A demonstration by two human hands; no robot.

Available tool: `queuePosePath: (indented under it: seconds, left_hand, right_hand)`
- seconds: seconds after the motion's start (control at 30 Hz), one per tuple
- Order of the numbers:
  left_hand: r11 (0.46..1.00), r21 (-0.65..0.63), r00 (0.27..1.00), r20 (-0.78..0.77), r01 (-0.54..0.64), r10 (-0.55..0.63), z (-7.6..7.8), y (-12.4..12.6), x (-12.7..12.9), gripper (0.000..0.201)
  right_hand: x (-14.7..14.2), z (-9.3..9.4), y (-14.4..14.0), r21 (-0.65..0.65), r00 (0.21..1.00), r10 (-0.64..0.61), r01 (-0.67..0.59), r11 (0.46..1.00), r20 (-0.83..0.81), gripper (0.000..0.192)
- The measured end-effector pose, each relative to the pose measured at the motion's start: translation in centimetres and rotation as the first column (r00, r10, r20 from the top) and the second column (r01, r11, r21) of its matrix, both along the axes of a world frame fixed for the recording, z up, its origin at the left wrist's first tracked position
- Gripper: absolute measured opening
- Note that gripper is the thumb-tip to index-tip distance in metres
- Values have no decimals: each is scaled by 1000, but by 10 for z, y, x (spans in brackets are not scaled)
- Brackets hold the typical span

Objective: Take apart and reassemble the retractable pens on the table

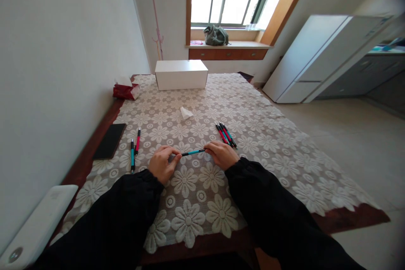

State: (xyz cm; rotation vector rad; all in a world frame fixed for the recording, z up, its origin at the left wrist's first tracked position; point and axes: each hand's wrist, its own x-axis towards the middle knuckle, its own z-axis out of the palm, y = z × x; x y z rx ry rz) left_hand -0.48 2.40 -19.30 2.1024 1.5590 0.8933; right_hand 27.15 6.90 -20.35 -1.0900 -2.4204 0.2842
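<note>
Both hands, left hand point(162, 163) and right hand point(221, 154), pinch one teal pen point(193, 152) by its ends; looks mid-pull, next move needs a steady tug apart.

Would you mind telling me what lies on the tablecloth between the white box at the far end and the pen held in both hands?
In the head view, only a small crumpled white tissue lies between the white box and the teal pen; otherwise bare lace tablecloth.

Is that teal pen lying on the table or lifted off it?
Lifted: the teal pen spans level between left hand and right hand, pinched at each end.
</note>
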Motion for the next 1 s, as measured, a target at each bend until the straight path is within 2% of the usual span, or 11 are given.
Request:
queuePosePath:
  seconds: [0.3,0.4,0.57,0.7,0.8,0.9,1.0]
  left_hand:
    - [1000,12,1000,11,-3,3,-1,0,-1,18]
    - [1000,10,1000,10,-14,14,-1,0,-1,18]
    - [1000,15,1000,5,-7,7,0,0,0,20]
    - [999,24,1000,-13,28,-28,1,0,1,18]
    - [999,39,999,-27,32,-31,0,1,0,16]
    - [997,66,997,-69,-31,35,-1,4,-4,23]
    - [993,92,983,-162,-78,93,4,8,-11,26]
  right_hand:
    - [0,-2,0,-96,999,35,-35,995,-3,20]
    - [0,3,-1,-73,999,39,-37,997,23,20]
    - [0,14,-5,-25,985,7,-3,1000,170,24]
    - [-7,18,-12,-126,958,111,-79,989,266,32]
    - [-13,20,-17,-146,934,163,-122,982,319,36]
    - [-12,23,-17,-96,916,31,8,995,400,40]
    - [-3,26,-9,-41,854,-236,286,957,464,43]
